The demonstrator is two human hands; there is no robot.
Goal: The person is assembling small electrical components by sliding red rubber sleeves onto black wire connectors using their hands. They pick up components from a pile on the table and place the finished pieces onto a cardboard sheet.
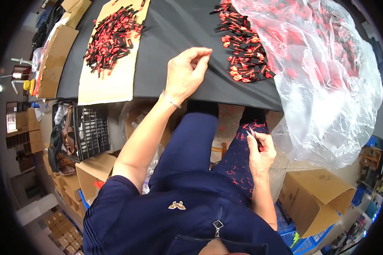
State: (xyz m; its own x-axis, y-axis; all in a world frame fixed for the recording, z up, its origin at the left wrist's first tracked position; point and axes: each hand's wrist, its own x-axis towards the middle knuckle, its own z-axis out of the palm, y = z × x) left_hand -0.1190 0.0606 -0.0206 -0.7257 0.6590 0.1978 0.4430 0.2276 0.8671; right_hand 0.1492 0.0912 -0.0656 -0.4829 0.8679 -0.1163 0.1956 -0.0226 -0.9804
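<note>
My left hand (pixel 186 73) is raised over the black-covered table (pixel 170 25), its thumb and forefinger pinched together. Whatever may be between those fingertips is too small to make out. Lower down, above my right thigh, my right hand (pixel 261 156) is closed around thread snips (pixel 252 132) with their pointed metal tips showing. To the left, a heap of small black and red strips (pixel 110 40) lies on a flat cardboard sheet (pixel 106 90). A second heap of black and red pieces (pixel 247 53) spreads beyond my right hand, partly beneath a clear plastic bag (pixel 327 110).
Red thread scraps (pixel 234 172) cling to my right trouser leg. An open cardboard box (pixel 312 197) stands at lower right near a blue crate (pixel 291 238). A black plastic crate (pixel 93 129) sits below the table's left edge, with another carton (pixel 93 172) beside it.
</note>
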